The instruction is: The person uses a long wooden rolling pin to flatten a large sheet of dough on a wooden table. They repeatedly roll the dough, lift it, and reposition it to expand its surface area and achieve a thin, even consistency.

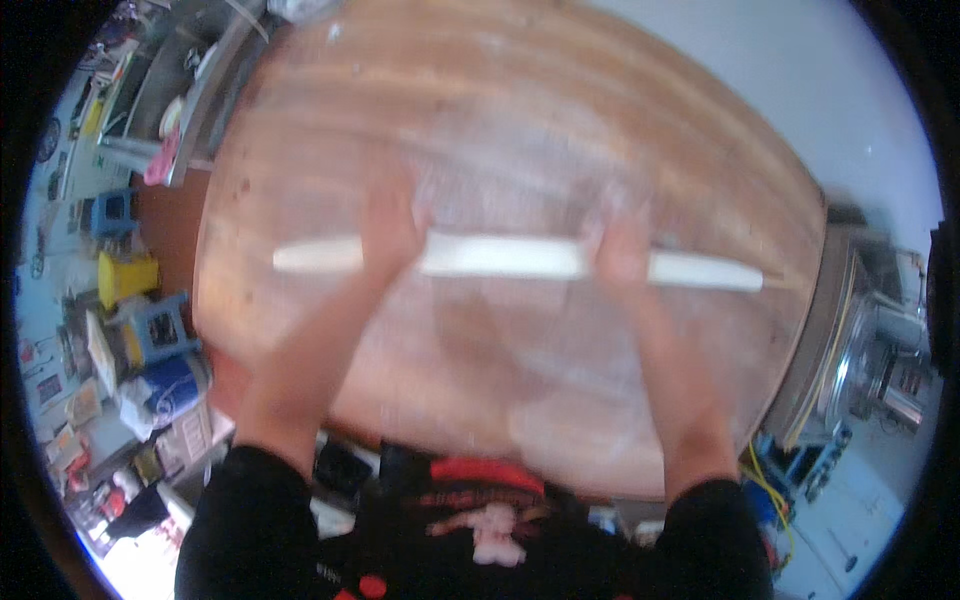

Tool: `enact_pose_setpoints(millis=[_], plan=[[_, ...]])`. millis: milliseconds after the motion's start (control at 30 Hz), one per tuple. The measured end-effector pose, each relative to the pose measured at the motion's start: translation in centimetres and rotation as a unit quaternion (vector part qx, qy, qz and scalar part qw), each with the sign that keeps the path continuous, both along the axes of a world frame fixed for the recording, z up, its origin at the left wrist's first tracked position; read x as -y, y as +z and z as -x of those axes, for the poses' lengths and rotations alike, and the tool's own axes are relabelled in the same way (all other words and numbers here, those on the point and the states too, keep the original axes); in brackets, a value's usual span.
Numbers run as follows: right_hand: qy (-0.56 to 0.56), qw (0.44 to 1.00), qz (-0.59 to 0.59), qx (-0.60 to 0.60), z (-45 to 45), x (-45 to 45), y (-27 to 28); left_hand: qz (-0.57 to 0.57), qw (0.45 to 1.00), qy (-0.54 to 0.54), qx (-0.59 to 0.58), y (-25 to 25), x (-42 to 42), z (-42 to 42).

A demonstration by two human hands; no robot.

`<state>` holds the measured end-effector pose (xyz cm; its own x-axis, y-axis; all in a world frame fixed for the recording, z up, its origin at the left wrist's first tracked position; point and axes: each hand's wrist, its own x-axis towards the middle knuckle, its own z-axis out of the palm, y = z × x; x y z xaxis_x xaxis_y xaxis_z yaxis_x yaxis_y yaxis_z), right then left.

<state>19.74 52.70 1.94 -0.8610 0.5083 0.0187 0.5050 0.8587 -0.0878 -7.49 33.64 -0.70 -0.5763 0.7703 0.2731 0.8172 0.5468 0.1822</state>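
A long, pale dough roll (506, 256) lies crosswise on the flour-dusted wooden table (480, 390). Whether a rolling pin runs inside it cannot be seen. My left hand (391, 225) rests over the roll left of its middle, hiding a short stretch of it. Farther right, my right hand (622, 244) covers another stretch. The fingers of both hands reach past the roll's far side. Motion blur hides how far they curl around it. Both ends of the roll stick out beyond my hands.
A metal-edged counter (199, 97) with a pink item (161, 159) borders the table at upper left. Blue stools (161, 330) and a yellow bin (127, 277) stand on the left. A metal basin (855, 367) sits beyond the right edge, near a yellow hose (772, 491).
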Motion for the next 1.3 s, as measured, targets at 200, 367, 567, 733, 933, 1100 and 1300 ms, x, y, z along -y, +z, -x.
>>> enact_pose_setpoints(millis=[200,367,567,733,933,1100,1300], plan=[[-0.099,0.993,0.060,0.017,10.1,-5.5,-3.4,0.079,0.991,-0.086,0.065,0.3,-1.8,0.3],[0.038,0.999,-0.011,0.000,13.6,-7.8,-4.0,0.067,0.988,-0.136,-0.011,-3.2,-9.4,5.6],[-0.110,0.990,0.002,0.090,23.6,-24.4,1.7,-0.043,0.994,-0.059,0.080,-2.1,-18.7,28.2],[-0.150,0.983,0.095,-0.034,13.5,-35.5,-2.8,0.041,0.992,-0.094,0.072,-1.5,-19.9,30.3],[-0.199,0.980,-0.029,0.012,14.2,-38.7,-5.4,0.086,0.995,0.044,-0.003,-2.2,-20.1,31.3],[-0.134,0.990,-0.028,0.034,5.8,-27.5,-5.7,0.088,0.995,-0.036,0.015,-2.6,-8.0,21.4],[-0.022,0.994,0.072,0.074,-16.5,-1.9,-3.6,0.226,0.944,-0.027,0.239,-0.2,17.9,-2.3]])
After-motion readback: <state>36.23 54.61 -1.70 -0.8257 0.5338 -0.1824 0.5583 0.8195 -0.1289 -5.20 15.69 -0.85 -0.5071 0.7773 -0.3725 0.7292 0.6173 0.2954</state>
